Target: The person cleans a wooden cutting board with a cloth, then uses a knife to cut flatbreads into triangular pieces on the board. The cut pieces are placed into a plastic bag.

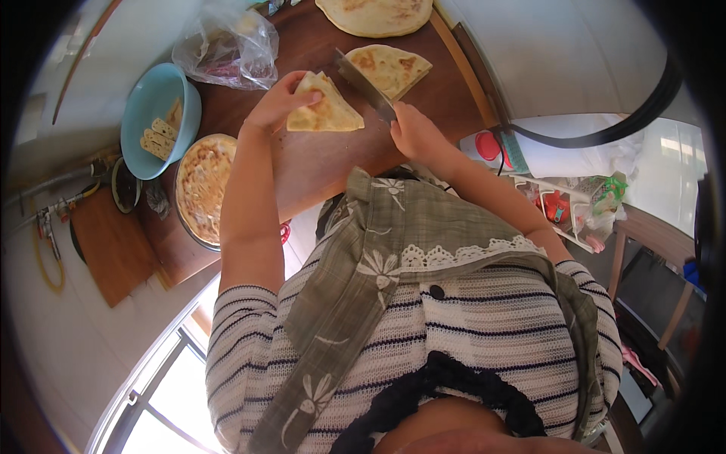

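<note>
My left hand (286, 102) grips a stacked wedge of browned flatbread (326, 108), thumb on top and fingers behind it. In my right hand (417, 130) is a knife (366, 85) with a broad metal blade. Its blade points up and to the left, between that wedge and a second folded or stacked flatbread wedge (391, 68). The second wedge rests on the brown wooden table (317, 164). A whole round flatbread (374, 14) lies farther back, cut off by the picture's top edge.
At the left, a light blue bowl (193, 108) holds several flatbread strips (159, 139). A round pan of flatbread (205, 187) sits beside my left forearm. Behind the bowl lies a clear plastic bag (232, 51). A black cable (601, 136) loops at the right.
</note>
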The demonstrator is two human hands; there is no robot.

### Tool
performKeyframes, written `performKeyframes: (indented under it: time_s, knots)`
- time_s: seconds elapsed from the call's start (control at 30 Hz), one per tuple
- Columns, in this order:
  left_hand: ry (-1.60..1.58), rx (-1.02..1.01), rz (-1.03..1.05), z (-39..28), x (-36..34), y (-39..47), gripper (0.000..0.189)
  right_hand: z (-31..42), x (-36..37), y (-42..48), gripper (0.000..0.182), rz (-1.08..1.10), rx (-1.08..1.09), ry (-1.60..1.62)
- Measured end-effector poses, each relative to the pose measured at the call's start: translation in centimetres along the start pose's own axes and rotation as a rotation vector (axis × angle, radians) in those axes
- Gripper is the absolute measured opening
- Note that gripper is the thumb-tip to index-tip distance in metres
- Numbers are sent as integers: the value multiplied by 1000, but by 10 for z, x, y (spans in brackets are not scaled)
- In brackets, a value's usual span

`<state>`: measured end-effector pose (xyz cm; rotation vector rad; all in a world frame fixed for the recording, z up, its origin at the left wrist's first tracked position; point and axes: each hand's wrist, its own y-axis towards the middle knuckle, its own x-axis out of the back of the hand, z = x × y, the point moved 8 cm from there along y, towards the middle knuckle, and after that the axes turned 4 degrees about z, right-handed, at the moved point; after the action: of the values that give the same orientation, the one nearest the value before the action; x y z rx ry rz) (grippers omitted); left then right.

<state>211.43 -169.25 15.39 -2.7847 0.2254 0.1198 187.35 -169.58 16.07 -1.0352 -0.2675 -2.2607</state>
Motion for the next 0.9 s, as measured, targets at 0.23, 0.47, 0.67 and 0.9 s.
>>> performKeyframes:
  time_s: [0.23, 0.47, 0.67, 0.9]
  knots:
    - [216, 123, -2, 27, 18, 49, 59, -3, -24, -9, 15, 74, -91, -37]
    - [-19, 172, -367, 74, 62, 5, 76, 4, -28, -8, 16, 94, -142, -13]
    - [-631, 223, -655, 121, 2, -36, 98, 6, -30, -3, 21, 94, -108, 24]
    - [-886, 2, -640, 108, -14, 3, 92, 0, -33, 3, 24, 53, -14, 62]
